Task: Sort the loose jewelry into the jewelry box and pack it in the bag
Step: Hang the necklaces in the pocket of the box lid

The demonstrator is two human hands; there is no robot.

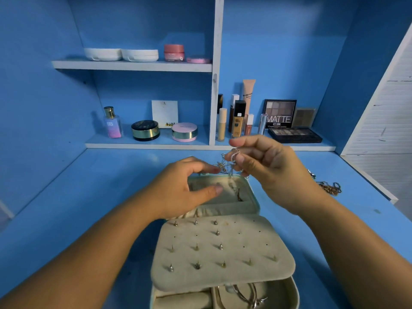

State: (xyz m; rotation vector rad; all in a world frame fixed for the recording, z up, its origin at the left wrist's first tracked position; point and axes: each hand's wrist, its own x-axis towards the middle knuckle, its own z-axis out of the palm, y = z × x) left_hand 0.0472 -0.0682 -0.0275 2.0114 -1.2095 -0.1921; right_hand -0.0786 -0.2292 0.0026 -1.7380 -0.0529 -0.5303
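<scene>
An open beige jewelry box (252, 197) lies on the blue desk. Its earring panel (223, 248), studded with several earrings, is flipped toward me over the lower compartments. My right hand (265, 166) is raised over the box's far tray and pinches a thin silver chain with rings (234, 156) on its fingers. My left hand (189, 186) hovers over the same tray, its fingertips pinching the tangled part of the chain (221, 167). Part of the chain hangs down into the tray. A silver bracelet (247, 295) lies in the near compartment.
More loose chains (330, 187) lie on the desk to the right of the box. Cosmetics fill the back shelf: a perfume bottle (112, 122), compacts (146, 130), foundation bottles (237, 121) and eyeshadow palettes (294, 134). A white wall edge borders the desk on the right.
</scene>
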